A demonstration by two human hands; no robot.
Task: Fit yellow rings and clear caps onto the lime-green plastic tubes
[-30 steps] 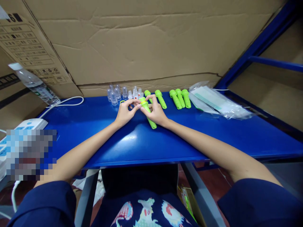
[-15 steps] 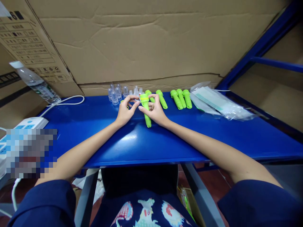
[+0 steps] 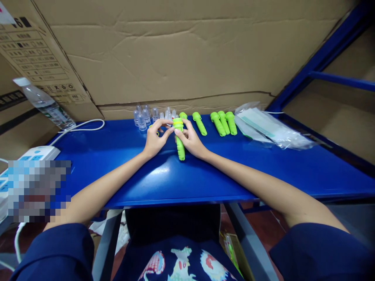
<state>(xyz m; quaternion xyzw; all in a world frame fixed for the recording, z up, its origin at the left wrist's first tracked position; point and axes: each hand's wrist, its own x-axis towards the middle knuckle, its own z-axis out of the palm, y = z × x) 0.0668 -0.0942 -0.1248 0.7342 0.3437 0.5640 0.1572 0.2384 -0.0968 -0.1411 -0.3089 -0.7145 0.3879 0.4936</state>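
Both hands meet over the blue table on a lime-green toy flashlight (image 3: 181,150), its wide head tilted up and away and its grip pointing toward me. My left hand (image 3: 156,138) pinches at the left side of the head with thumb and fingertips. My right hand (image 3: 191,139) closes round it from the right, thumb on the front just below the head. A yellow-green ring (image 3: 151,127) shows partly behind my left fingers. Clear plastic domed caps (image 3: 142,121) stand in a group behind my left hand. Smaller clear pieces (image 3: 168,114) stand just beyond my fingers.
More green flashlights (image 3: 223,123) lie behind and right of my hands. Plastic bags (image 3: 269,127) lie at the right back. At left are a water bottle (image 3: 47,103), a white cable (image 3: 96,120) and a power strip (image 3: 36,152). A cardboard wall (image 3: 187,58) closes off the back.
The held flashlight has turned slightly, its lower end swinging a little left and toward me. My right fingers have shifted left around it, while my left hand stays nearly in place.
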